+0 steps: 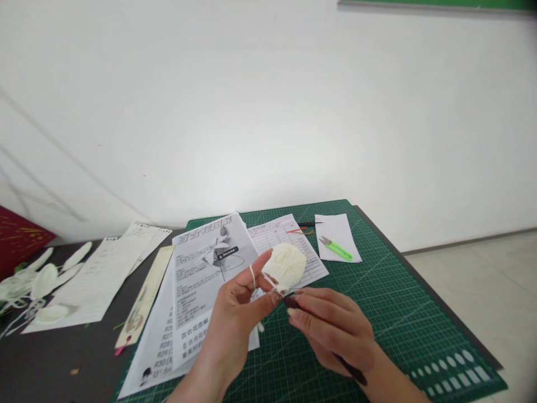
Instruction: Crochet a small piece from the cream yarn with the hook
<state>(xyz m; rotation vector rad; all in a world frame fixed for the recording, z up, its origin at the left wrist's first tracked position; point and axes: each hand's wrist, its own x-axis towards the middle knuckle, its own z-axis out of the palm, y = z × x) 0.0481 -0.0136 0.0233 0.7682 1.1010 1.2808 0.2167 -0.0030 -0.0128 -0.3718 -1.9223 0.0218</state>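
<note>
My left hand point(237, 310) pinches a small bit of white crochet work point(282, 289) between thumb and fingers. A strand of white yarn point(253, 277) loops around its raised index finger. My right hand point(335, 327) is closed around a crochet hook point(350, 369) with a dark handle, its tip end meeting the work at the left fingertips. Just beyond the fingers is a cream ball of yarn point(287, 264), in front of a printed form. The hook's tip is too small and covered to make out.
A green cutting mat point(394, 330) lies under printed pattern sheets point(201, 302). Green thread snips point(338, 249) rest on white paper point(331, 221) at the right. White crocheted petals point(44, 280) with loose yarn tails and a ruler-like strip point(146, 291) lie left. A wall point(268, 112) stands behind.
</note>
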